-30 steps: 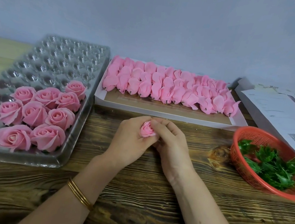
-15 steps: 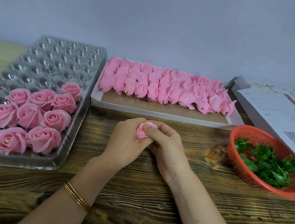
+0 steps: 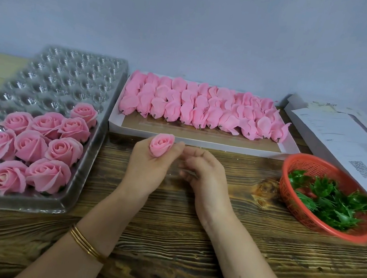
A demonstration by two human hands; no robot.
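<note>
Rose bud: the rose bud point(image 3: 161, 145) sits upright in the fingertips of the left hand point(image 3: 148, 169), petals facing the camera, raised over the tabletop point(image 3: 165, 240) just in front of the white box point(image 3: 200, 142).
Left grip: clamped on the bud's base, thumb and fingers curled round it.
Right grip: apart; the right hand point(image 3: 205, 176) lies just beside the left, fingers loosely curled, holding nothing.
Change: half a second ago both hands worked the petals together; now the right has let go and the bud stands clear and a little more open.
Meaning: the shaping looks finished or paused, I judge.
Likely next: a green leaf piece from the red basket point(image 3: 287, 167), or a pocket in the clear tray point(image 3: 58, 77) beside the finished roses point(image 3: 38, 144).
</note>
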